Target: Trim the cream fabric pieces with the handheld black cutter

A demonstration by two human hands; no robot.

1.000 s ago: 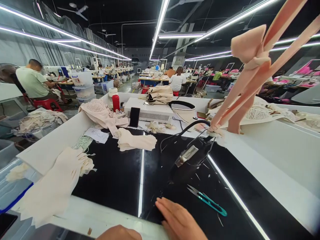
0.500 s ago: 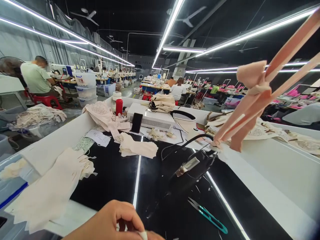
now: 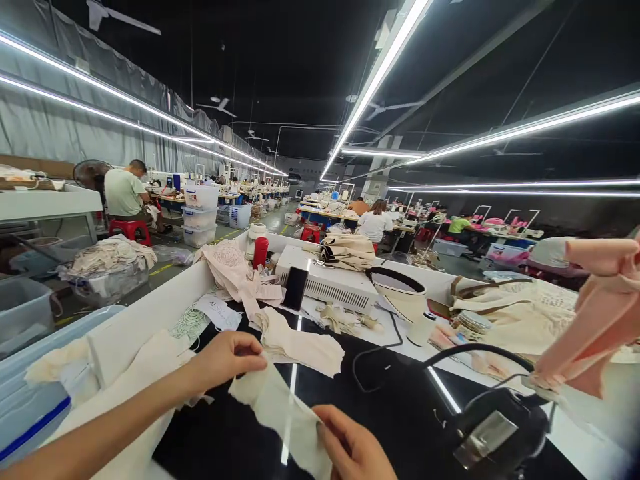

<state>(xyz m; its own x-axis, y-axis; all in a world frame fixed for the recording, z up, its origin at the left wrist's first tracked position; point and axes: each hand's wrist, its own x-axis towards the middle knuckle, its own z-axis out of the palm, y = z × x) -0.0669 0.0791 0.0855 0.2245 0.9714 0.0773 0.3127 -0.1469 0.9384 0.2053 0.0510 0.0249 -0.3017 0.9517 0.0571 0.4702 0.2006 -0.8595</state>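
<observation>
My left hand is raised over the black table, its fingers pinched on the upper end of a cream fabric strip. My right hand sits at the bottom edge of the view and grips the strip's lower end between thumb and fingers. The strip hangs slack between the two hands. A folded cream piece lies just beyond them, and a longer cream piece lies under my left forearm.
A black tool with a metal plate and cable stands at the right. Pink ribbons hang at the far right. Behind are a white box with a phone, a red bottle, lace garments, bins and seated workers.
Both hands have come up from the table edge and now hold a cream strip between them. The view has tilted up and left, so the scissors have dropped out of sight.
</observation>
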